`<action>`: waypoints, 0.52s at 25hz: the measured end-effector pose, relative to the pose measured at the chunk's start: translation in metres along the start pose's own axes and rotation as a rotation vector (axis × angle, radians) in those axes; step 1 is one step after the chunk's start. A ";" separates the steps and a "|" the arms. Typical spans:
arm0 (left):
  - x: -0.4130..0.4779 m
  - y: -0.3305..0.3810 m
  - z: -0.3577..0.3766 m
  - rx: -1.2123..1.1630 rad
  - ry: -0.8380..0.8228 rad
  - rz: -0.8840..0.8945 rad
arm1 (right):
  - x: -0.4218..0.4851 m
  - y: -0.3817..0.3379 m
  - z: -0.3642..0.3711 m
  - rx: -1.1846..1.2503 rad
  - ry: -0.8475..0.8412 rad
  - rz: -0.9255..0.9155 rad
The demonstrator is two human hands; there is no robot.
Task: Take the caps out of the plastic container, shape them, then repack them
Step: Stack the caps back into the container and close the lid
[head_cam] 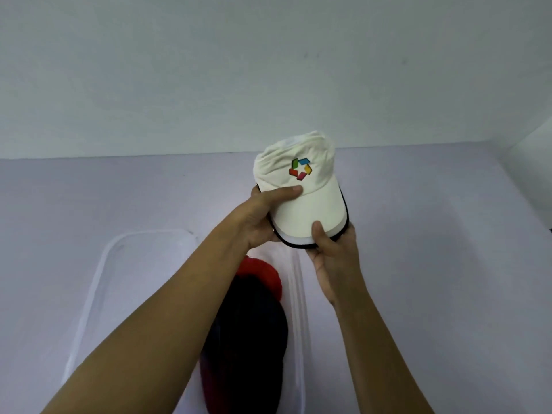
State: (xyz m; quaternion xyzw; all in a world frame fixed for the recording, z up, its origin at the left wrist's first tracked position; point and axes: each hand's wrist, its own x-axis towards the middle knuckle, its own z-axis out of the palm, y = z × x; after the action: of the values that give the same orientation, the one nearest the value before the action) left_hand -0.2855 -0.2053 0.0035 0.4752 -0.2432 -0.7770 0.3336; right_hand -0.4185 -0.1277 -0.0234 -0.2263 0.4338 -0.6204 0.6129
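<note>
A white cap [301,186] with a colourful logo and a black-edged brim is held up in the air above the table, crown away from me and creased. My left hand [263,216] grips the left side of the brim, thumb lying across its top. My right hand [331,246] pinches the brim's front edge from below, thumb on top. Under my arms lies the clear plastic container [98,279], with a red cap [263,273] and a dark cap [251,327] inside; my left forearm hides part of them.
The container sits on a pale lilac table [433,234] that reaches back to a plain light wall [268,70]. A white edge of something shows at the far right [537,144].
</note>
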 end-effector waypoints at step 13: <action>-0.067 0.046 -0.103 0.074 0.025 0.421 | -0.019 0.046 0.048 -1.399 -0.485 0.458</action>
State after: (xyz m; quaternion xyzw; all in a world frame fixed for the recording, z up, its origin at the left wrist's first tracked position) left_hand -0.1580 -0.1914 0.0300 0.4356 -0.3614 -0.6747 0.4737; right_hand -0.3508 -0.1166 -0.0307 -0.5950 0.6143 0.0070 0.5182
